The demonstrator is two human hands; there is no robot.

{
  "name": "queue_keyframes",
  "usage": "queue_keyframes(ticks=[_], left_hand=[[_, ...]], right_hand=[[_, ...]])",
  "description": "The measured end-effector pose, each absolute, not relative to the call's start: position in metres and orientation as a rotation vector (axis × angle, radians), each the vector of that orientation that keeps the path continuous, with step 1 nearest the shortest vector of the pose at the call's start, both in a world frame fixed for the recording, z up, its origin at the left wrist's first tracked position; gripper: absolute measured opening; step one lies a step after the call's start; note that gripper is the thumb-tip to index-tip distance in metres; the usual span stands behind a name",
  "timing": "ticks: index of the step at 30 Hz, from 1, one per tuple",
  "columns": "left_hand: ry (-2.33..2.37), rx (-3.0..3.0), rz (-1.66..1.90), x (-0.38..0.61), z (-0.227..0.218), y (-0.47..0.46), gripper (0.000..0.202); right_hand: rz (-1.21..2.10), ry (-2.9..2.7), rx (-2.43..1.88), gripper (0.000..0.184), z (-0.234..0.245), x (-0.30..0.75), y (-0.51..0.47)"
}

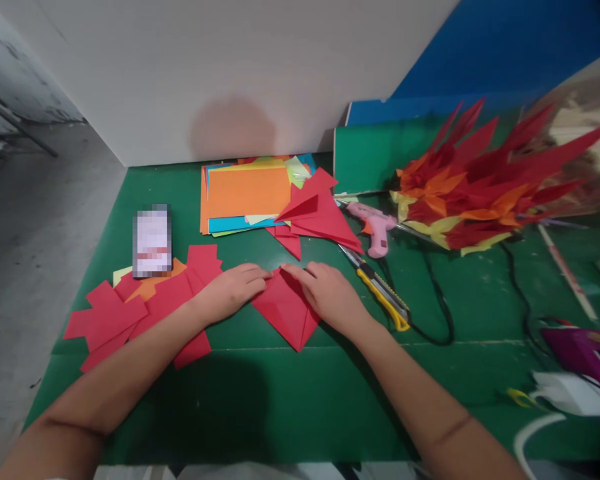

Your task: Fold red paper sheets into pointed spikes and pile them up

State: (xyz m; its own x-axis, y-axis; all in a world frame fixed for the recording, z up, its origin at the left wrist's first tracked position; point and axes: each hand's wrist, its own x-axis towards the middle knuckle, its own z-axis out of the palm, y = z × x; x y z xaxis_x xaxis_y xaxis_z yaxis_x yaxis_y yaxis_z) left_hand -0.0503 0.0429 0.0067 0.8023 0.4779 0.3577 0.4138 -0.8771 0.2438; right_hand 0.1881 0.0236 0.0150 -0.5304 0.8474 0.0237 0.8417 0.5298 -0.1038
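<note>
A folded sheet of red paper (289,310) lies on the green table in front of me, with one point towards me. My left hand (235,290) is closed at its upper left edge, thumb and fingers pinching the paper there. At the upper right edge, my right hand (330,293) has its fingers bent over the same sheet, pressing on it. The fingertips of both hands almost meet at the far corner, and part of that corner is hidden beneath them. Just beyond lie folded red paper pieces (323,210).
Cut red papers (113,317) spread at left, beside a phone (152,241). Behind is a stack of coloured sheets (250,193). A pink glue gun (375,227) and yellow utility knife (383,297) lie right, near a red-orange paper decoration (490,180). A white board (280,73) stands behind.
</note>
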Motion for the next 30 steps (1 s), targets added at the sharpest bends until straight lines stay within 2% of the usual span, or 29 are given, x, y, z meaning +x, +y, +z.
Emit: queue_keyframes(ticks=[30], left_hand=[[0.677,2.78,0.657,-0.0502,0.0131,0.0433,0.017]], right_hand=[[0.083,-2.715,-1.484,0.042,0.0137,0.188,0.0242]])
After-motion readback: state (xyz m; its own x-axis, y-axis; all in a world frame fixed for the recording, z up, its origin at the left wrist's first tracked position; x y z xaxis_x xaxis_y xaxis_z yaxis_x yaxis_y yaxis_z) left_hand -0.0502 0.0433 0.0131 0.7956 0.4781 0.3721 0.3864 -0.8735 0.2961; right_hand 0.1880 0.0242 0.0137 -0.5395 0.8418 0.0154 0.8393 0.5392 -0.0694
